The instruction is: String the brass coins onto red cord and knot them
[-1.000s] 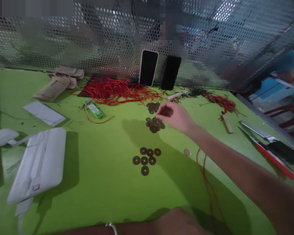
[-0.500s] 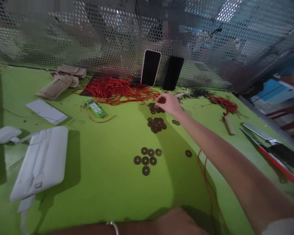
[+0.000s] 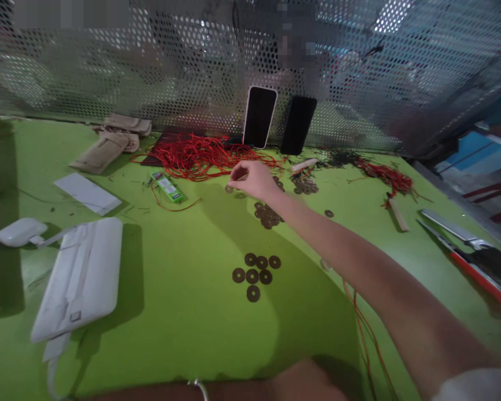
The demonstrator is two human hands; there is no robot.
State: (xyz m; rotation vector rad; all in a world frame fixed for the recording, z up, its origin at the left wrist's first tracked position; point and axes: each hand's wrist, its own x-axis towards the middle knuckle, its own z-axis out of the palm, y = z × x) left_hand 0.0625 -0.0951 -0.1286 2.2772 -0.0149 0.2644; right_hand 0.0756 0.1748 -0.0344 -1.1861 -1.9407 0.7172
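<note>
Green table (image 3: 183, 301): right hand (image 3: 254, 181) pinching a coin (image 3: 229, 189), left of and beyond the coin pile (image 3: 266, 215); left hand's (image 3: 303, 383) grip indeterminable.

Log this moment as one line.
right hand: fingertips at holed disc | left hand: partly cut off, grip hidden | loose discs: grouped lower in view | red cords: beyond right hand

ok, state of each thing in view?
right hand: fingertips pinched at a coin, grip unclear
left hand: at bottom edge, fingers hidden
seven nearer coins: flat, grouped
white-rimmed phone: propped up, screen dark
black phone: propped up, screen dark
white pack: flat, cable attached
red cord heap: tangled
green packet: flat
</note>
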